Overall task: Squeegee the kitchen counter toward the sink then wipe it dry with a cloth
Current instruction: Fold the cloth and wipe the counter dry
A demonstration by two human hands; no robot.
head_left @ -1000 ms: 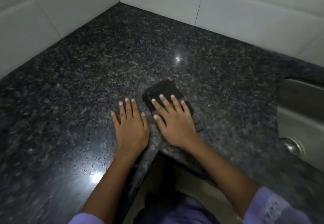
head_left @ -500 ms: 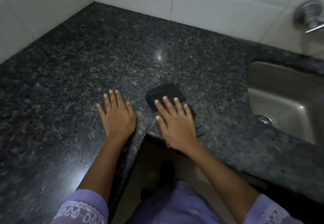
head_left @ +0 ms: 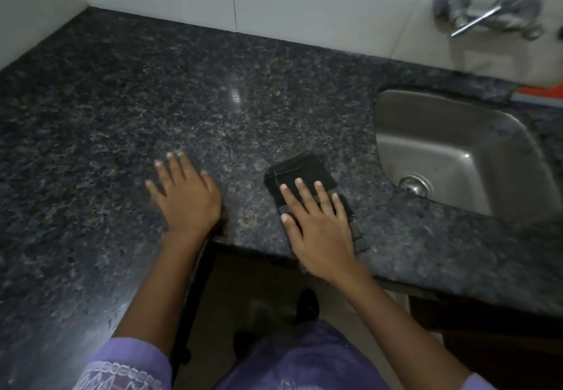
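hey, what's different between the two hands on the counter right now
The right hand presses flat on a dark folded cloth; the left hand lies on bare counter with nothing under it. The right hand is nearer the sink, the left farther from it. The left looks slightly blurred, the right sharper. Both are palm-down with fingers spread, close to the counter's inner corner.

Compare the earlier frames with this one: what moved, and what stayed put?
The two hands have spread apart: the right hand slid the dark cloth along the counter toward the sink. The view swung right, revealing the tap. Unchanged: left hand flat on the granite, right palm pressing the cloth, nothing gripped or released.
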